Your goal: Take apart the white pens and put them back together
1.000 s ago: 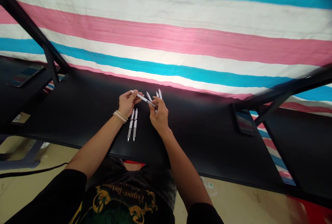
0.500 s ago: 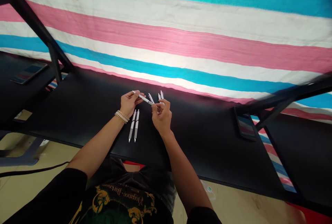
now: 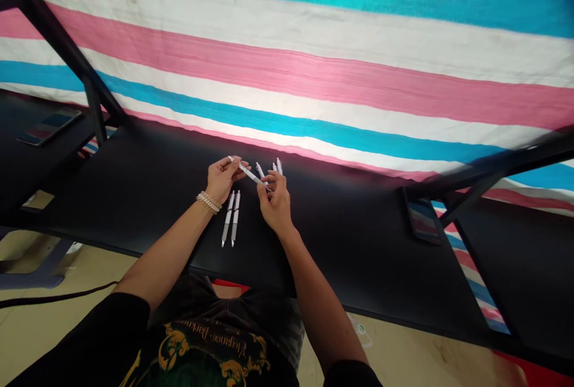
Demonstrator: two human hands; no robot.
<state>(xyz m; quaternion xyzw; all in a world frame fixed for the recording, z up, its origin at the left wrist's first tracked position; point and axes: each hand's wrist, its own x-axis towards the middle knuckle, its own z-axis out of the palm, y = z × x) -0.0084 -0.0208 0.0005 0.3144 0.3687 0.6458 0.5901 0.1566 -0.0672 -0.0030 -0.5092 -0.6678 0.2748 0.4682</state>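
A white pen [image 3: 250, 174] lies directly between the two hands, held slantwise above the black tabletop [image 3: 350, 231], its long axis running from the far left down to the near right. The left hand [image 3: 220, 179] grips the pen's far-left end, thumb on top and fingers under; the right hand [image 3: 275, 198] pinches its near-right end, fingers drawn narrow, so that tip is covered and cannot be made out. Neither hand is nearer: each touches one end. Closer to the person than the white pen, and just below it, two more pens [image 3: 235, 215] lie side by side, almost parallel, pointing toward the person and so crosswise to the white pen's slant. To the right of the white pen and slightly farther off, three other pens [image 3: 260, 171] show beyond the right hand, which partly hides them. The tabletop's near edge runs on the person's side of the white pen, past the tips of the two pens; its far edge, beyond the white pen, meets a striped sheet [image 3: 287, 76]. Right of the white pen the black surface stretches as far as a phone [image 3: 423, 218], well apart; to its left it reaches a slanting black bar [image 3: 67, 40].
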